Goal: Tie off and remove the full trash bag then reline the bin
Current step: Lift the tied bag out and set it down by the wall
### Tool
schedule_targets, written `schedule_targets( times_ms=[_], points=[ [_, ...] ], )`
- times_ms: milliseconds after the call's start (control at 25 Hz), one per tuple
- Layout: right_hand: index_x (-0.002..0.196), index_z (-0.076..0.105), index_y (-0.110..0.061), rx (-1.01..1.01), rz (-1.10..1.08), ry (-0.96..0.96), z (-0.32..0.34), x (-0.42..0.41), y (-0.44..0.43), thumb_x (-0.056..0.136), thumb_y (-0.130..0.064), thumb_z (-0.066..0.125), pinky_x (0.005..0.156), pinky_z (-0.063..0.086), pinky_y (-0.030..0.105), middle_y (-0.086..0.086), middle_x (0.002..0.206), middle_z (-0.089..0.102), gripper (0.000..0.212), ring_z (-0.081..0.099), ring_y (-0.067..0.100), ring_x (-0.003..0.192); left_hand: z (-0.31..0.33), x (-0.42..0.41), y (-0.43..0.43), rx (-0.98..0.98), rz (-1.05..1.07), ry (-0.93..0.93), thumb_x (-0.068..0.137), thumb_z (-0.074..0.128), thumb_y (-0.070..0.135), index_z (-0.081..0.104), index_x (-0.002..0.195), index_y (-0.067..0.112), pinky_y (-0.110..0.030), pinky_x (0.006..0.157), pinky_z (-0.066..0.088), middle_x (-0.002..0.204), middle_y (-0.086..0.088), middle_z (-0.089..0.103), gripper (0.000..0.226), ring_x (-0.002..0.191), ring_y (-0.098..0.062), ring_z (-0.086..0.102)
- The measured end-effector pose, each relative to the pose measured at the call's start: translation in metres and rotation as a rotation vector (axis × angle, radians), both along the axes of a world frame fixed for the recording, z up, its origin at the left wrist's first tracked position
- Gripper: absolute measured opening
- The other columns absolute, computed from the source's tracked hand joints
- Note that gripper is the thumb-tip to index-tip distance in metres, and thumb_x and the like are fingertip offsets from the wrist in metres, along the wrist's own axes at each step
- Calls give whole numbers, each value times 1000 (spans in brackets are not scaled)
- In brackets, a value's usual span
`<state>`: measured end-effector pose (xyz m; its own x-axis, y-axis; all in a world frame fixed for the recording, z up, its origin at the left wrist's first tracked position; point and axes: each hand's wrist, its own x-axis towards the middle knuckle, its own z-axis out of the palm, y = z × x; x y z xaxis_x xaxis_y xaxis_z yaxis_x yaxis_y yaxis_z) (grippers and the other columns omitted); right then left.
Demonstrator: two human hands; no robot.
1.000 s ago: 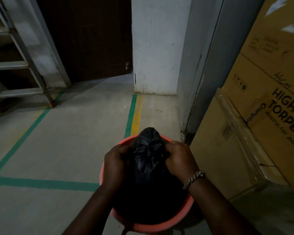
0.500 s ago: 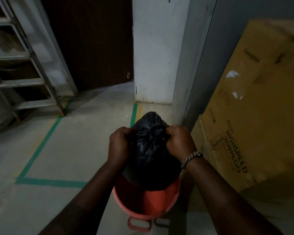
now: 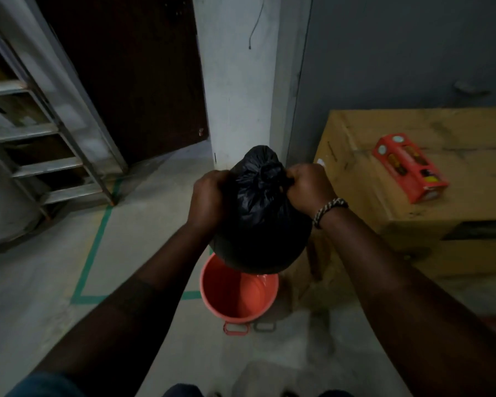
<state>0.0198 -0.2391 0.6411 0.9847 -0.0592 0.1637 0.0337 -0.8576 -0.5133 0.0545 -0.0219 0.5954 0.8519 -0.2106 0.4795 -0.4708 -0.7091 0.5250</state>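
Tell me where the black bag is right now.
In the head view, the bag hangs at the centre, gripped near its knot by the left hand and the right hand, just above the orange bin on the floor.

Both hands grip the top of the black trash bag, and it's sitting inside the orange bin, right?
Not quite. The left hand and right hand do grip the top of the black trash bag, but the head view shows it held clear above the orange bin, not sitting inside.
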Motion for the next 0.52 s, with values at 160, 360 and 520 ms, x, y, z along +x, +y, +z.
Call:
schedule_targets(
  times_ms=[160, 360, 520],
  points=[
    [79, 76, -10, -59, -50, -46, 80, -23, -15, 83, -6, 68, 66, 37, 22, 15, 84, 74, 10, 69, 30, 84, 78, -18, -6, -45, -76, -12, 90, 65, 16, 75, 110, 23, -34, 80, 58, 98, -2, 78, 24, 89, -19, 72],
    [92, 77, 0, -248, -61, -158, 149, -42, -22, 81, -13, 71, 78, 47, 37, 30, 102, 68, 18, 64, 44, 99, 145, -23, -3, 4, -120, -10, 85, 57, 34, 74, 112, 27, -40, 75, 59, 97, -7, 77, 33, 87, -24, 74],
    [107, 75, 1, -176, -159, -127, 184, -60, -31, 87, -12, 75, 93, 49, 32, 22, 114, 71, 25, 65, 35, 109, 181, -26, -8, -21, -175, -17, 86, 52, 38, 71, 112, 29, -42, 74, 60, 96, -7, 76, 33, 83, -24, 72]
  ],
)
